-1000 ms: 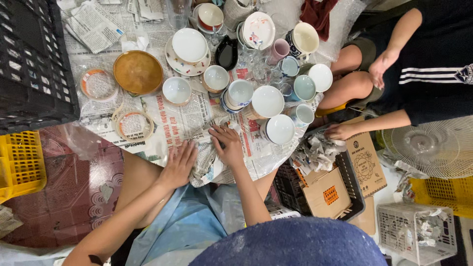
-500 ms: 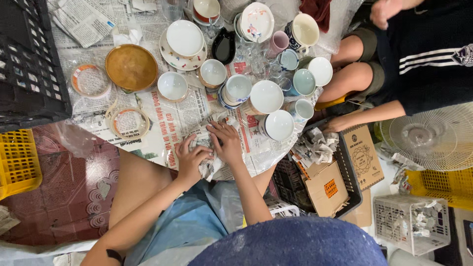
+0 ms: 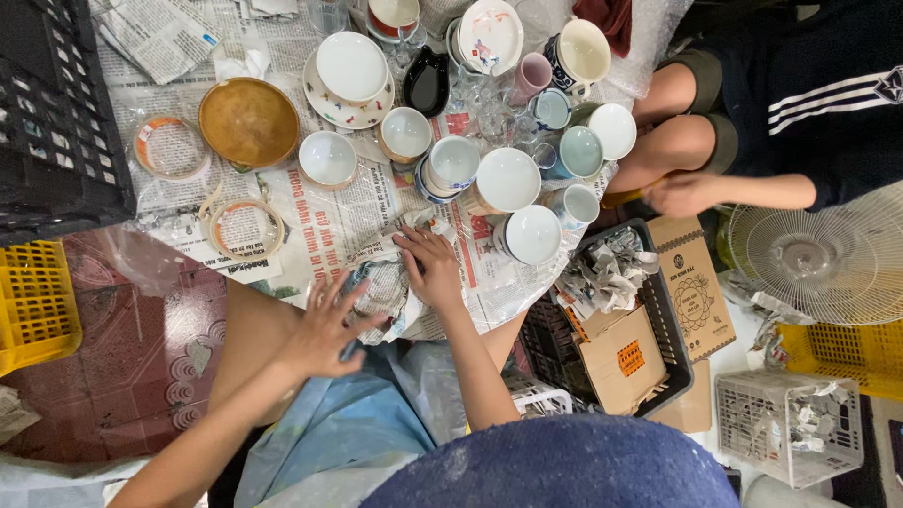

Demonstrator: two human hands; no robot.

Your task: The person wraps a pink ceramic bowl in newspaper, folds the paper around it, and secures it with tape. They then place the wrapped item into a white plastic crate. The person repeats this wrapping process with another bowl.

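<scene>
A bundle wrapped in newspaper (image 3: 384, 282) lies on the newspaper-covered floor in front of me. My right hand (image 3: 431, 266) rests on top of its right side, fingers curled over the paper. My left hand (image 3: 324, 325) presses against its lower left edge with fingers spread. Just beyond the bundle stand several white and pale blue cups and bowls, the nearest being a white bowl (image 3: 532, 234) and a white cup (image 3: 454, 162).
A wooden bowl (image 3: 248, 122) and two tape rolls (image 3: 246, 229) lie at the left. Black crate (image 3: 52, 113) far left, yellow crate (image 3: 33, 301) below it. A black basket (image 3: 668, 310) with cardboard boxes and wrapped pieces sits right. Another person's hand (image 3: 682, 193) and a fan (image 3: 814, 254) are at right.
My left hand has slid down and back from the paper's top to the bundle's lower left edge. The right hand stays on the bundle. The other person's arm has shifted.
</scene>
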